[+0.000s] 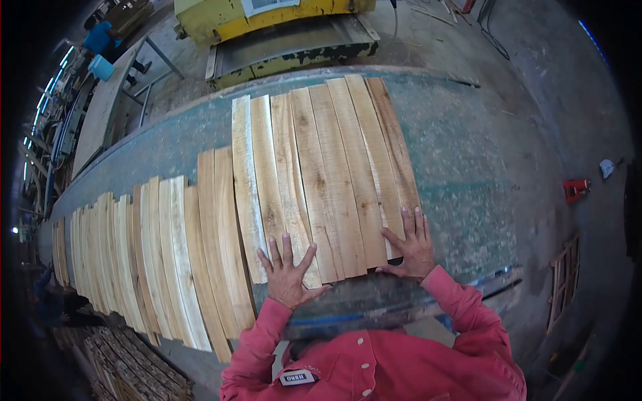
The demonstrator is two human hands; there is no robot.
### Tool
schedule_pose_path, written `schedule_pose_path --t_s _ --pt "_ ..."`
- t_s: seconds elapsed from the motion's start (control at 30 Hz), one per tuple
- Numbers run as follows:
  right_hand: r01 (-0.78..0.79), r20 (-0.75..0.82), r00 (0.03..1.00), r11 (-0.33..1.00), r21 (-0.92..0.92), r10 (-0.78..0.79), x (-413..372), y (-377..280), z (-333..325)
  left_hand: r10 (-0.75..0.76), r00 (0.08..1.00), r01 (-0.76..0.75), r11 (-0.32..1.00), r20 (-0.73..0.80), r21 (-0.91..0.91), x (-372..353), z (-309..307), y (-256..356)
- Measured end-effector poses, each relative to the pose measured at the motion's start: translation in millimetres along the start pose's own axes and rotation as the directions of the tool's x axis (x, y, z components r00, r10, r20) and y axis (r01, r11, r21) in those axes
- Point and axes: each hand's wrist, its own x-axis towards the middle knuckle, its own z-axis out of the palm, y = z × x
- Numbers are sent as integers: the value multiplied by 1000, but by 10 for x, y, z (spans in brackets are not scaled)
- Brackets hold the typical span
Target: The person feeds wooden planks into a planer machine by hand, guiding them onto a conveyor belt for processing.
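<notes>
Wooden slats [321, 174]: about eight, pale, knotty, rough-sawn. Laid flat, edge to edge, slightly fanned, lengthwise across green work surface [461, 174]. Near ends at front edge. Adjoined on left by further slats [167, 254].

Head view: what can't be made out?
- Head view: near ends of pale wooden planks, covered by left hand and right hand.
- Head view: yellow metal machine, cut off by top edge.
- Head view: small red object on floor, too small to identify.
</notes>
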Motion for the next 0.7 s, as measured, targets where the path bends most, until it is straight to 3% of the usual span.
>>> schedule_pose_path --t_s 0.27,0.53,0.6,0.7 --pt "94 -104 990 995 -30 -97 2026 751 81 -16 997 19 999 -72 46 1870 -132 -810" --pt "106 -170 977 987 -117 -125 4780 1396 346 -41 997 51 990 -72 132 4366 -335 -2316" --pt "200 -125 967 964 -176 -223 5135 1389 314 21 999 -15 987 -38 158 4596 -411 -2465" --pt "242 -210 942 963 -119 -263 5264 1448 541 94 995 -89 986 -29 142 4663 -423 -2602"
